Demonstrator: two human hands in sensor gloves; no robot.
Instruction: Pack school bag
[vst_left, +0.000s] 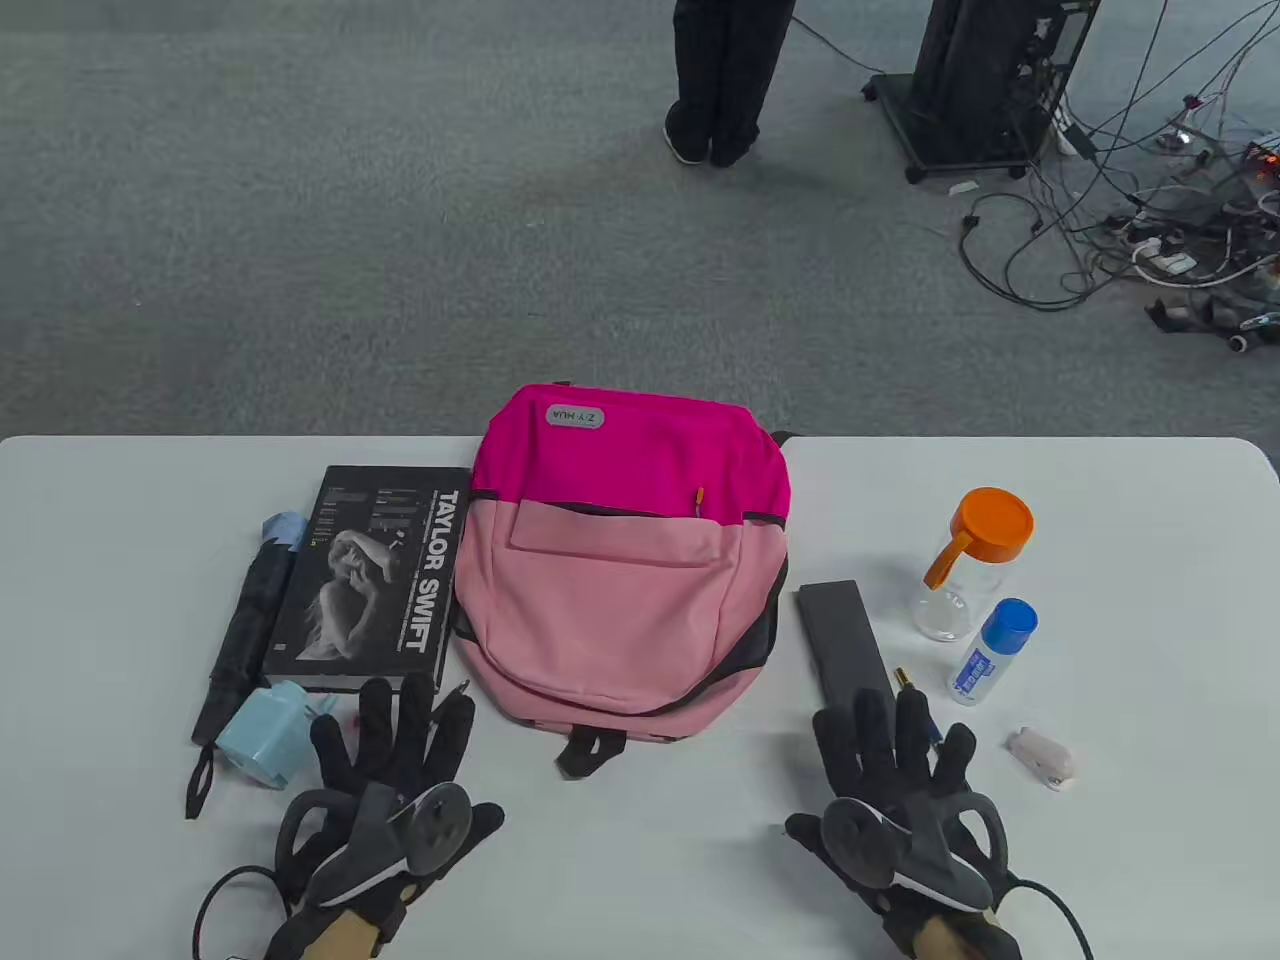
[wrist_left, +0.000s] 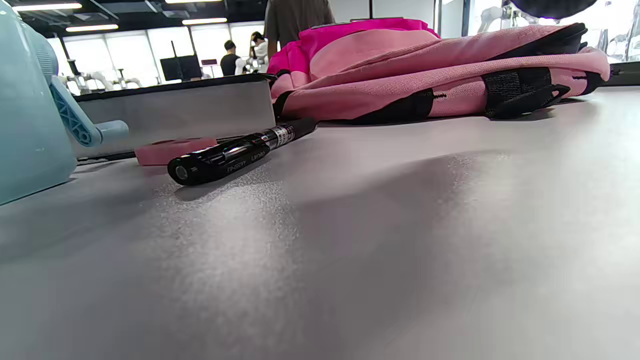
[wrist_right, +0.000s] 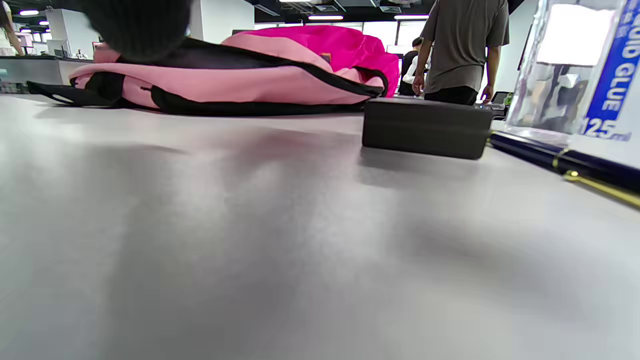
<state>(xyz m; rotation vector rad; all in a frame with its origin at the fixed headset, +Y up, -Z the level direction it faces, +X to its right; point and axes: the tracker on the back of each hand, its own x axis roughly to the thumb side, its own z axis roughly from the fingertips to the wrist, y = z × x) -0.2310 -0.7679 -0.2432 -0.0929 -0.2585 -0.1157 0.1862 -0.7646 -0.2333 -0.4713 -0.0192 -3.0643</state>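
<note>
Pink backpack (vst_left: 625, 560) flat mid-table, zipped; soft, floppy, best taken by the zipper pull or top edge. Book (vst_left: 370, 580) just left: stiff, heavy-looking, gripped by the spine. Left hand (vst_left: 390, 790), right hand (vst_left: 900, 800): flat, fingers spread, empty.

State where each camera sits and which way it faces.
Table view: overhead, looking down on the backpack; left hand and right hand lie flat.
Left wrist view: at table level, facing the black pen and backpack.
Right wrist view: at table level, facing the black case; a dark fingertip shows.
All share the backpack.
</note>
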